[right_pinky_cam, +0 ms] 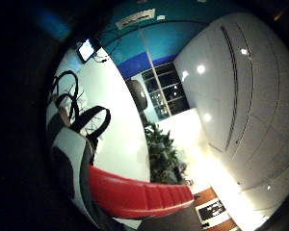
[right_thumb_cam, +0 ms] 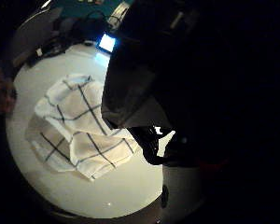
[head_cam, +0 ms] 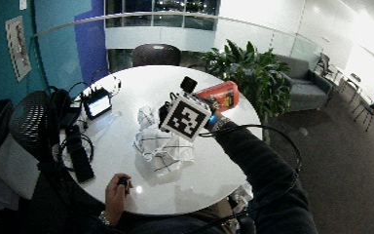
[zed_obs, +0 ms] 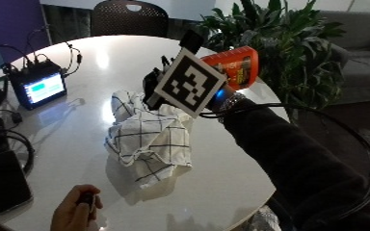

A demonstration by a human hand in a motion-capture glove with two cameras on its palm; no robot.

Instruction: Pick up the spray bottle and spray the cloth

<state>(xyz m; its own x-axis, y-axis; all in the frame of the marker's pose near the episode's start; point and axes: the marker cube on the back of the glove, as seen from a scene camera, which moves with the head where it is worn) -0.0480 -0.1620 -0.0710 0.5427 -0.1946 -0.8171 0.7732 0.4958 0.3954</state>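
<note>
White round worktop (zed_obs: 249, 159) with, at its left edge, a small lit monitor (zed_obs: 39, 88) and a dark phone (zed_obs: 5, 180), and a bare hand (zed_obs: 76, 211) at the near edge. At centre lies a crumpled white cloth (zed_obs: 150, 142) with dark checks. Right of it, the gloved right hand (zed_obs: 156, 79) holds an orange spray bottle (zed_obs: 236, 65) tilted above the cloth, fingers curled round it, though largely hidden.
</note>
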